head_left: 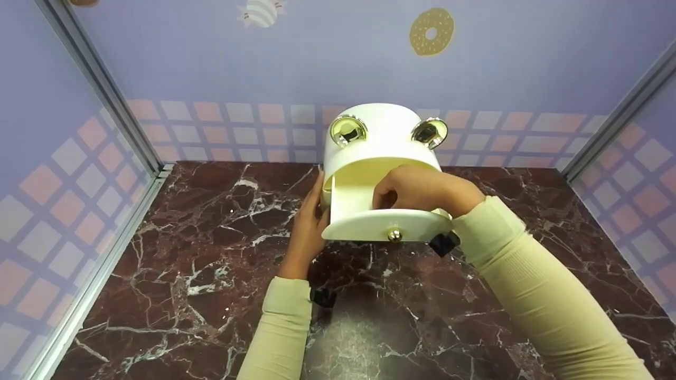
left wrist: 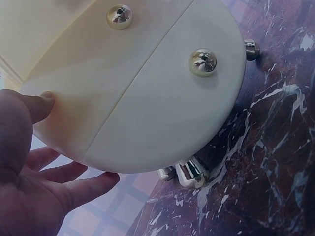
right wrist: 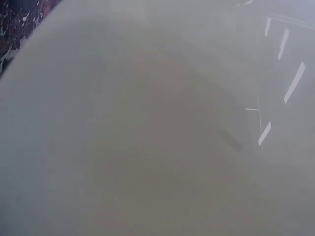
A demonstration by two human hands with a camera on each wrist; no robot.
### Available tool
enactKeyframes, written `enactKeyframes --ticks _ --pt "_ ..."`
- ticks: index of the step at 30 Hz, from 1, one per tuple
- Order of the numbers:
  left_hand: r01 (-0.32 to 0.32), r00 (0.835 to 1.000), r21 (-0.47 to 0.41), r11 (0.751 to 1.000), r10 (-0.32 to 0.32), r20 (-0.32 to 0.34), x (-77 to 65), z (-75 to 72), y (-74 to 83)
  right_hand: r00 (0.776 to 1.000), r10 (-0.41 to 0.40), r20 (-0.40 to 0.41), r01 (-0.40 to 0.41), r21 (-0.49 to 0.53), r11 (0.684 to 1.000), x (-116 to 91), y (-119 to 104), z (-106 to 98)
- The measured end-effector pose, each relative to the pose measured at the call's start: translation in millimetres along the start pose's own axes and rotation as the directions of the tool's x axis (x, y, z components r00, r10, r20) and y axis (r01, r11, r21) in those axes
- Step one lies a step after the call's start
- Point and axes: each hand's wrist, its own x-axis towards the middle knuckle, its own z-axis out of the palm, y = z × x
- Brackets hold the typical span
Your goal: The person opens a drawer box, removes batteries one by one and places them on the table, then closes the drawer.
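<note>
A cream rounded storage box (head_left: pixel 377 126) with two gold ear-like discs stands before me in the head view. Its top drawer is pulled out toward me, a gold knob (head_left: pixel 394 235) on the drawer front (head_left: pixel 359 227). My right hand (head_left: pixel 428 187) reaches into this drawer with bent fingers; the fingertips are hidden behind the drawer front, and I cannot tell whether they hold anything. Along the box's left side lies my left hand (head_left: pixel 309 232). In the left wrist view its thumb touches the pale front, while the other fingers extend along the curved side.
Lower front panels with another round knob (left wrist: pixel 203 62) and shiny metal feet (left wrist: pixel 191 173) show in the left wrist view. The box stands on a dark red marbled tabletop (head_left: pixel 211 274). Patterned purple panels (head_left: pixel 296 63) enclose the back and sides. A blurred pale surface fills most of the right wrist view.
</note>
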Motion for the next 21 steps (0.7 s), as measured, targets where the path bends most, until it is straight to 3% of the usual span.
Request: enactKeyframes --ticks 10,17,21 --pt "-0.01 1.0 -0.001 1.0 0.01 -0.003 0.8 0.1 -1.2 0.998 -0.04 -0.054 0.038 -0.053 0.998 -1.9 2.7 0.6" --pt "-0.02 1.0 0.005 1.0 0.02 -0.006 1.7 0.5 -0.9 0.995 -0.077 -0.065 0.077 -0.009 0.997 -7.2 5.2 -3.8" --pt "-0.027 0.999 0.014 1.0 0.027 -0.017 1.8 0.6 -0.4 0.997 -0.042 -0.067 0.045 0.032 0.998 -13.7 5.9 -9.0"
